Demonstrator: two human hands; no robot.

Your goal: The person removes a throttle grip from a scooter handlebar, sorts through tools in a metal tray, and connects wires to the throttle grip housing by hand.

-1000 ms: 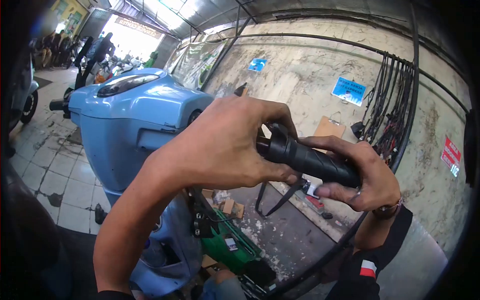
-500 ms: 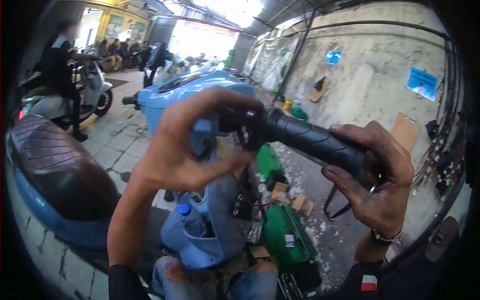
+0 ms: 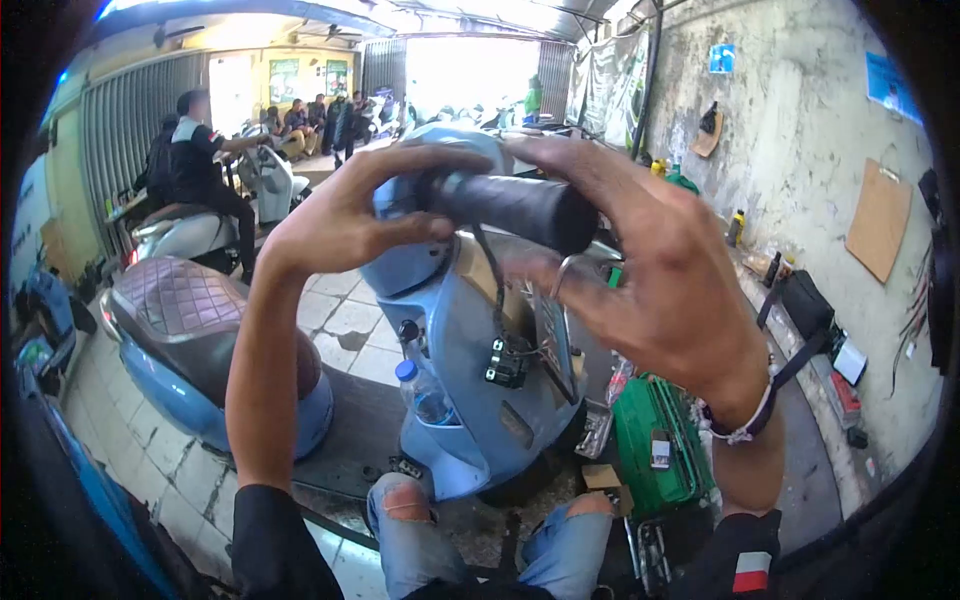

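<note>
A black ribbed handlebar grip [image 3: 520, 205] lies across the middle, its rounded end towards me. My left hand [image 3: 370, 205] curves around the inner end of it, with thumb and fingers apart. My right hand [image 3: 650, 270] arches beside the outer end, its fingers above and its thumb below; whether it touches the grip is unclear. Behind is the light blue scooter front [image 3: 480, 400], with a black switch part [image 3: 507, 365] hanging on a cable and a blue-capped bottle [image 3: 425, 398] in its pocket.
A quilted scooter seat [image 3: 190, 300] is at the left. A person [image 3: 195, 160] sits on a white scooter [image 3: 190, 235] farther back. A green toolbox [image 3: 655, 440] lies at the lower right, near an open cardboard box [image 3: 605, 485]. A clipboard [image 3: 880, 220] hangs on the wall.
The view has swung left towards the scooter. The grip now points towards me, its end in view. My right hand has moved left and its fingers have spread.
</note>
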